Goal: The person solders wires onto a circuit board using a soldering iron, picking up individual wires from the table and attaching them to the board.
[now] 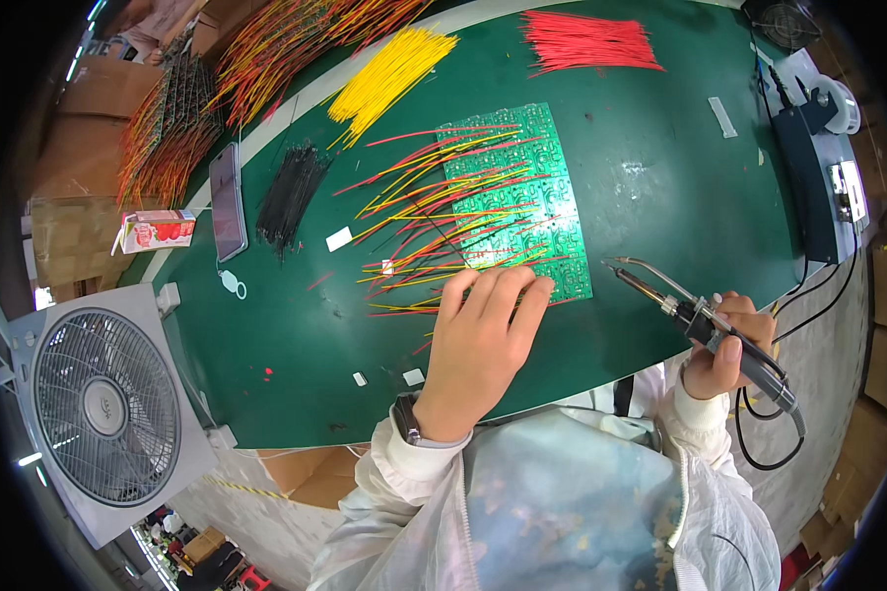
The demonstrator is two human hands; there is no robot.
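My left hand (pixel 483 340) lies palm down at the near edge of a green circuit board panel (pixel 567 212), its fingers stretched out and slightly apart over the board and wires. The thumb and whatever is under the palm are hidden. Rows of red, yellow and black wires (pixel 419 202) stick out over the panel's left side. My right hand (pixel 729 345) is closed round a soldering iron (pixel 705 320) with a thin curved metal tube along it. Its tip points left, just off the panel's near right corner, apart from the board.
Yellow wires (pixel 389 79), red wires (pixel 591 44) and black wires (pixel 291 197) lie in bundles on the green table (pixel 660 187). A phone (pixel 229 202) and a drink carton (pixel 158 231) are at left, above a fan (pixel 108 404). A dark blue box-shaped unit (pixel 818 177) stands at right.
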